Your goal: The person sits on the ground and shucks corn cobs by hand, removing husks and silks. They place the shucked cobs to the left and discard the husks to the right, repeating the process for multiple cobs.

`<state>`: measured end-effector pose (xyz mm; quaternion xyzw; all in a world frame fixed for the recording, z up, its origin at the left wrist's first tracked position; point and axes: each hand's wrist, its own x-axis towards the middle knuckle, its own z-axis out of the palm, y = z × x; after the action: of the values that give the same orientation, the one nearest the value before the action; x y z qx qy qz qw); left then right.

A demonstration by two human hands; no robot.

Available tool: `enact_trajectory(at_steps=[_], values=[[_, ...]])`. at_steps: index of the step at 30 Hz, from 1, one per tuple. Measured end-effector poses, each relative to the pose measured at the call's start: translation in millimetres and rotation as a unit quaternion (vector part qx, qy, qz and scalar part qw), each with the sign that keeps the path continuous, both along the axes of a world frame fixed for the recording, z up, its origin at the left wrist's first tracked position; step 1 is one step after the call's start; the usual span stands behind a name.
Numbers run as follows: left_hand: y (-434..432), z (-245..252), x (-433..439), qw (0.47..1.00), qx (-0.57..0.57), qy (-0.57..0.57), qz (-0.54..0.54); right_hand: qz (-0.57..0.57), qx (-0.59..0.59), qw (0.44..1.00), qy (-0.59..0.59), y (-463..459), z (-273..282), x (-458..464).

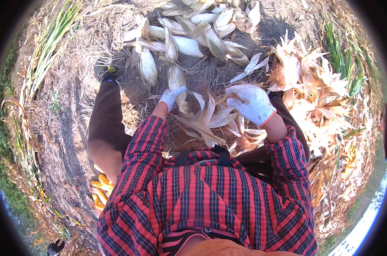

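My left hand [171,97], in a white knit glove, rests on the lower part of an unhusked ear of corn [176,77] that lies on the ground, its fingers around or against the husk; how firmly they hold is hard to see. To the right, my right hand [249,101], gloved in white with an orange cuff edge, is curled with its fingers bent inward near some corn silk; what is between the fingers cannot be made out. Loose dry husks [209,123] lie between and below my hands. Ahead is a pile of unhusked ears [187,44].
A large heap of stripped husks [321,92] stands to the right. Yellow husked cobs [101,188] lie behind my left leg, and more cobs [350,158] are at the far right. Corn stalks [46,54] line the left side. Straw covers the soil.
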<state>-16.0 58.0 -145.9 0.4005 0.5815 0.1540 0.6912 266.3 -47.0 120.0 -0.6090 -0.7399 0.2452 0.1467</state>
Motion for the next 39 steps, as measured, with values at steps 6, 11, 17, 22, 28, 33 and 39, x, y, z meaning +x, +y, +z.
enact_trajectory(at_steps=[6,11,17,22,28,33,39], values=[[-24,66,49,0.871,-0.238,-0.382,0.196,-0.024,0.032,0.998,-0.040,14,-4,-4],[-53,138,65,0.960,-0.021,-0.265,0.086,-0.153,0.044,0.983,0.093,29,0,12],[-34,208,54,0.953,0.142,-0.256,-0.084,-0.206,0.058,0.933,0.288,37,21,2],[-22,240,46,0.929,0.305,-0.129,-0.166,-0.238,0.058,0.899,0.363,54,18,-6],[-8,241,45,0.859,0.463,0.104,-0.195,-0.211,0.297,0.922,0.134,77,2,-13],[-18,227,61,0.924,0.337,-0.113,-0.137,-0.233,0.359,0.887,0.174,82,4,-33],[-51,199,88,0.957,0.170,-0.228,-0.049,-0.276,0.301,0.911,0.059,105,-16,-39]])
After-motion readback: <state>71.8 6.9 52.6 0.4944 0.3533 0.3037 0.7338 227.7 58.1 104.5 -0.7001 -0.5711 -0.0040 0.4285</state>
